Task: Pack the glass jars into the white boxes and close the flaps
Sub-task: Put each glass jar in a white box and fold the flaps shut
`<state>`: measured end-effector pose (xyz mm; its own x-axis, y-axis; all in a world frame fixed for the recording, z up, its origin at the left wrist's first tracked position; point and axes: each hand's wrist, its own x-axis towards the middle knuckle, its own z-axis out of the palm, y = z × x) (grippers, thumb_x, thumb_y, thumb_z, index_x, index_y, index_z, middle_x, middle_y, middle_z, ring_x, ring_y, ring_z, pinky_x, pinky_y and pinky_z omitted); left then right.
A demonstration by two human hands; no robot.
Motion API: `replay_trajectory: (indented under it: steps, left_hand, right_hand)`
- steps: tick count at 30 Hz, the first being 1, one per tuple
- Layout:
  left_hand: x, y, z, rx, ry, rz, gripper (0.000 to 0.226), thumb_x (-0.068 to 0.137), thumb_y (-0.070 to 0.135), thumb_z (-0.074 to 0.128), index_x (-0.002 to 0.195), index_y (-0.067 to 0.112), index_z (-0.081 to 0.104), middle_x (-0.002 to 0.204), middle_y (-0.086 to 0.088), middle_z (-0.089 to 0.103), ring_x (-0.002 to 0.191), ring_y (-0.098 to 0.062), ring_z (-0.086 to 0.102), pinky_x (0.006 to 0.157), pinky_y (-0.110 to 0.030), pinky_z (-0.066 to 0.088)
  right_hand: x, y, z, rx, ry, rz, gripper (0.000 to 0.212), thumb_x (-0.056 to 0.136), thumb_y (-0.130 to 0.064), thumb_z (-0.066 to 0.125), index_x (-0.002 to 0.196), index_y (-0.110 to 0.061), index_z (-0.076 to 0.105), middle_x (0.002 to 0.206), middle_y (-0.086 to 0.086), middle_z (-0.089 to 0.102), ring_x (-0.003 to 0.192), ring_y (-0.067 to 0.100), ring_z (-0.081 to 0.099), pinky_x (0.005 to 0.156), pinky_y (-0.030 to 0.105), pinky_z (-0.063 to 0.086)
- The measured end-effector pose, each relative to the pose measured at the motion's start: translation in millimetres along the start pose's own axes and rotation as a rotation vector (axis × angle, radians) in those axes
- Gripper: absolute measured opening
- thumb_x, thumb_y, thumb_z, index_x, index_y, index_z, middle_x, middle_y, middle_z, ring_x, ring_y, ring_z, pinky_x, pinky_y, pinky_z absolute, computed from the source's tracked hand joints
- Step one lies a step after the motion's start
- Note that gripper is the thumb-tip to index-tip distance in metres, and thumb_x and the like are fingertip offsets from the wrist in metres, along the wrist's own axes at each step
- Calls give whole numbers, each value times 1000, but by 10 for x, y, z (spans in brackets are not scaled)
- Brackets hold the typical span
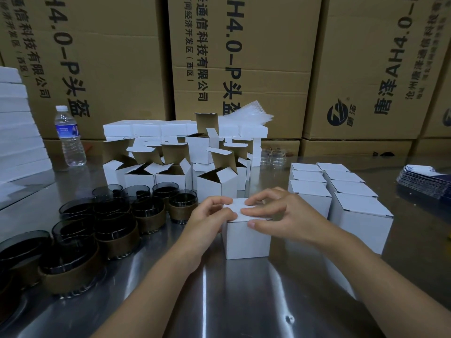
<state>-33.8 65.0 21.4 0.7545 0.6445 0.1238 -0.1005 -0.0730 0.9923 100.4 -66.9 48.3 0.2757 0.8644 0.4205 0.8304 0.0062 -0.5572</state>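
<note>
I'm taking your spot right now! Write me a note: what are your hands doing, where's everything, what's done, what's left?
Left hand: holds the left top edge of the small white cardboard box in front.
Right hand: fingers press its top flap down, thumb on the front.
Done: closed white boxes stand in two rows at the right.
Left: open white boxes wait behind. Dark glass jars with brown bands sit unpacked at the left on the shiny steel table.
</note>
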Motion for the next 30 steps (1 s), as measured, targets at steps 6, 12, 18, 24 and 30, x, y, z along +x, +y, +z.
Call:
replay_trajectory:
  steps: [6, 12, 18, 24, 30]
  left_hand:
    - [5, -5, 0, 9, 16, 3, 22, 82, 12, 67, 98, 28, 68, 108, -2, 64, 105, -19, 60, 99, -44, 48]
    - [9, -37, 3, -59, 18, 14, 18, 86, 18, 64, 97, 30, 71, 109, 0, 67, 102, -12, 63, 76, -29, 53]
    - [55, -47, 34, -176, 89, -26, 21, 95, 28, 49, 107, 27, 65, 113, -1, 68, 109, -12, 61, 90, -39, 52]
    - [85, -47, 42, -180, 185, -58, 12, 99, 29, 43, 98, 28, 55, 103, 1, 64, 91, -6, 61, 62, -26, 49]
    - [74, -83, 66, -78, 160, -66, 10, 98, 23, 49, 105, 23, 55, 103, 1, 64, 95, -11, 60, 81, -30, 49]
  right_hand:
    - [-73, -126, 61, -264, 96, -10, 44, 69, -66, 61, 103, -40, 71, 107, -29, 54, 105, -4, 42, 84, 27, 43]
    - [-80, -335, 510, -598, 292, 66, 64, 65, -79, 40, 103, -28, 44, 108, -15, 39, 98, 4, 32, 61, 22, 40]
    - [-90, -299, 529, -595, 378, 46, 46, 71, -59, 59, 98, -26, 42, 99, -14, 37, 99, 9, 34, 56, 24, 27]
    - [3, -279, 182, -410, 578, 17, 38, 68, -49, 68, 91, -25, 49, 98, -11, 50, 96, 9, 37, 64, 29, 32]
    - [284, 8, -650, -456, 663, 232, 40, 72, -49, 72, 93, -22, 53, 102, -4, 47, 106, 20, 43, 77, 30, 34]
